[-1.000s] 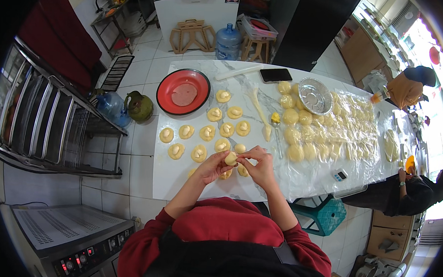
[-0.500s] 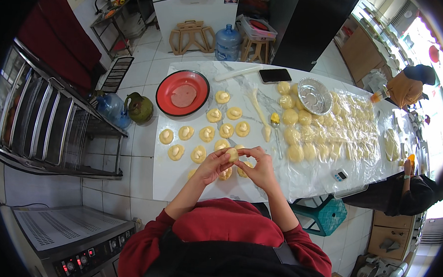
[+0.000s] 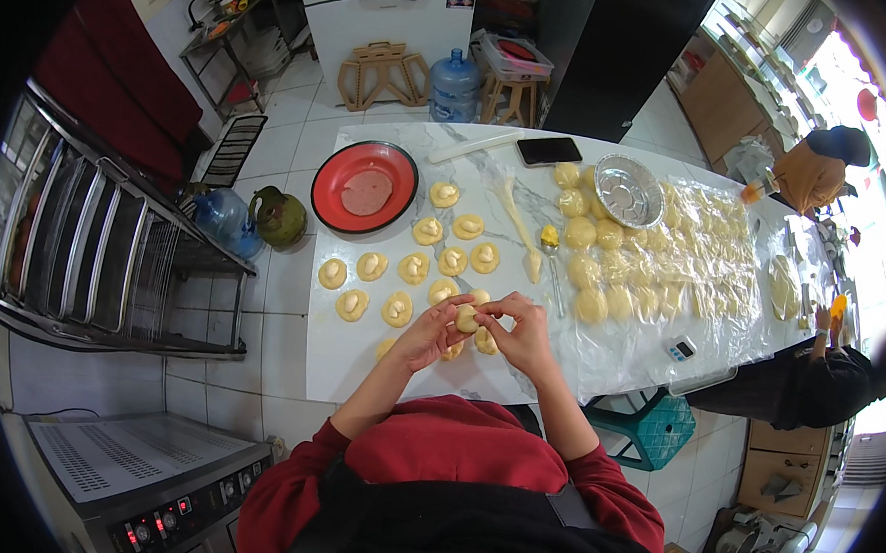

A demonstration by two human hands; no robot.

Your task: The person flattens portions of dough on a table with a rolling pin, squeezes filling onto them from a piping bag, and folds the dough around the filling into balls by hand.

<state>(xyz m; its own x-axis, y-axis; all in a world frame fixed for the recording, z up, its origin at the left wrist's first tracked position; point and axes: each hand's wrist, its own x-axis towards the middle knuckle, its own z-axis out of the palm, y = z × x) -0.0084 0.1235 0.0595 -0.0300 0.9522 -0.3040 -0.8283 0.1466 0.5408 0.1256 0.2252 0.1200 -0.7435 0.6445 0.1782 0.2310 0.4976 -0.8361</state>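
My left hand (image 3: 428,331) and my right hand (image 3: 515,335) meet low over the marble table (image 3: 344,356), pinching a small ball of dough (image 3: 466,319) between their fingers. Around them lie several flattened dough rounds (image 3: 397,308), each with a pale piece on top. A red dish (image 3: 332,196) holds a pink round slice (image 3: 366,191). Right of the rounds are a long dough strip (image 3: 519,220) and a spoon (image 3: 550,240) with something yellow. Several dough balls (image 3: 590,305) sit in rows, many under clear plastic, with a foil pan (image 3: 629,192) on them.
A phone (image 3: 548,151), a white rolling pin (image 3: 470,147) and a timer (image 3: 681,348) are on the table. Co-workers (image 3: 814,177) (image 3: 823,392) are at the right. A tray rack (image 3: 114,239) stands left, an oven (image 3: 133,456) lower left, a green stool (image 3: 645,427) under the table.
My fingers have shifted slightly around the held dough, turning it. The co-worker in black at the right has moved a hand and the orange item there.
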